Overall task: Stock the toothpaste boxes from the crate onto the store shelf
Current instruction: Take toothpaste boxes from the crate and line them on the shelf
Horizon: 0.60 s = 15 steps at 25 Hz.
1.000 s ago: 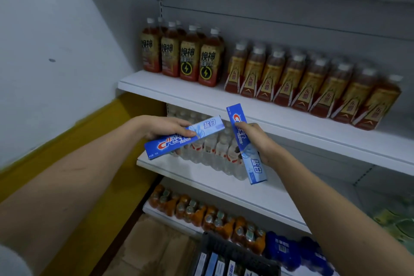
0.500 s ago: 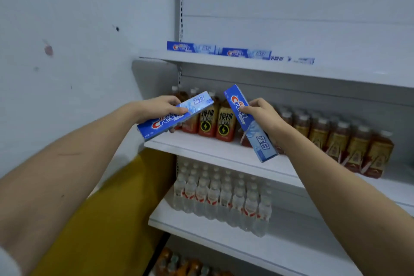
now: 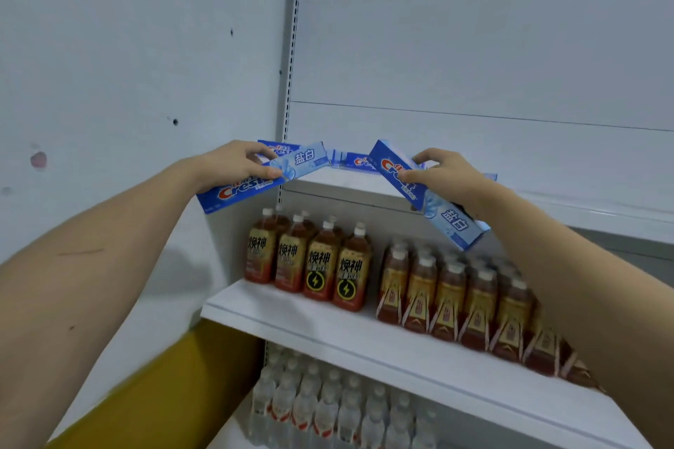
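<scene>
Fingers of the left hand (image 3: 233,166) curl around one toothpaste box (image 3: 264,177), its far end pointing to 2 o'clock over the top shelf (image 3: 364,186). Right hand (image 3: 443,175) pinches a second box (image 3: 430,195), slanting toward 5 o'clock below the thumb.

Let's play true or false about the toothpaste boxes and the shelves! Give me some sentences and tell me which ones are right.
1. Each hand holds a blue toothpaste box. True: the left hand grips one box, the right hand grips another box.
2. The top shelf already has toothpaste boxes lying on it. True.
3. The bottles under the top shelf hold green juice. False: the bottles hold brown drink.
4. The right hand's box lies flat on the shelf. False: it is tilted, its lower end in the air.
5. Clear water bottles stand on the lowest shelf in view. True.
</scene>
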{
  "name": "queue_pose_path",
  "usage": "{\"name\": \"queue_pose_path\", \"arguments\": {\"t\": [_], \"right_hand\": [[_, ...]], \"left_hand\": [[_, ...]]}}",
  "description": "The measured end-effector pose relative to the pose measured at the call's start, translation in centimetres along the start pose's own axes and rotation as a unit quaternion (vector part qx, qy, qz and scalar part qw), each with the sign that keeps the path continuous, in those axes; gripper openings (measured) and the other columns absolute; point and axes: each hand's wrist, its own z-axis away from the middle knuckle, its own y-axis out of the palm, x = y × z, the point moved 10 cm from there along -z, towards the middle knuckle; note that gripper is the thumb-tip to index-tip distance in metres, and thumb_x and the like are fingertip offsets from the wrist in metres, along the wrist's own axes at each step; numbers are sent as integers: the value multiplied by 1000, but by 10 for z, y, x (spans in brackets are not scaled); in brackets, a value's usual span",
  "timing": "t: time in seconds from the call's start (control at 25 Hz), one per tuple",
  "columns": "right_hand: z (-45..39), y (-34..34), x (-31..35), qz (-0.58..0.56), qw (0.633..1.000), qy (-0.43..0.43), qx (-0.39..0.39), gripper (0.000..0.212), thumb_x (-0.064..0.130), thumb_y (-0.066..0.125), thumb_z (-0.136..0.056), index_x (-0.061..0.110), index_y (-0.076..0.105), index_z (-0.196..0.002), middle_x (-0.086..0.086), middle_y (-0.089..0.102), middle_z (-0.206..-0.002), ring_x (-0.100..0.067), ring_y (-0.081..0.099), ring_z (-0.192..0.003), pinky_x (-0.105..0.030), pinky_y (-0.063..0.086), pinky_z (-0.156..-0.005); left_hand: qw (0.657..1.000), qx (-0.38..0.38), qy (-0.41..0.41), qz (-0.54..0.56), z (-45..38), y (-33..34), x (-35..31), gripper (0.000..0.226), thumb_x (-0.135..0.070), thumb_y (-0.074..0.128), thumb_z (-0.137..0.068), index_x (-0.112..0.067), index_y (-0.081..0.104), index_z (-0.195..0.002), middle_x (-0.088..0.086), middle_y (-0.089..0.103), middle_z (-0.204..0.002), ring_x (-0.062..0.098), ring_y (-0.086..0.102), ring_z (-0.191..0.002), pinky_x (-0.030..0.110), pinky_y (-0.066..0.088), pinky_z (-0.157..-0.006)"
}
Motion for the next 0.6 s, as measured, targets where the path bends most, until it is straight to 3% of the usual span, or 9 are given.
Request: {"name": "queue_pose_path", "arguments": {"t": [0.16,0.36,0.6], "right_hand": [[-37,-17,15,66,998,-10,5,38,40,74,-82,27,58,-114,-5,73,-87,-18,66,-61,-26,52,-56],[-85,-17,33,111,993,-37,-2,44,42,74,-81,30,60,-120,-3,74,-95,-19,69,-69,-28,54,-63],[-149,6,51,253,964,-84,-10,45,40,68,-88,27,55,-129,-2,67,-103,-12,64,-70,-25,44,-57]], "left_hand": [[999,-31,25,-21,-27,-17,-22,31,-37,71,-86,-30,61,-115,1,69,-105,20,68,-78,30,50,-67],[995,-41,50,-76,-73,-29,-33,37,-35,69,-88,-30,58,-123,1,65,-109,16,64,-81,26,46,-63],[987,0,88,-133,-151,-25,-21,37,-35,71,-87,-34,58,-121,4,61,-119,15,60,-89,28,46,-69]]}}
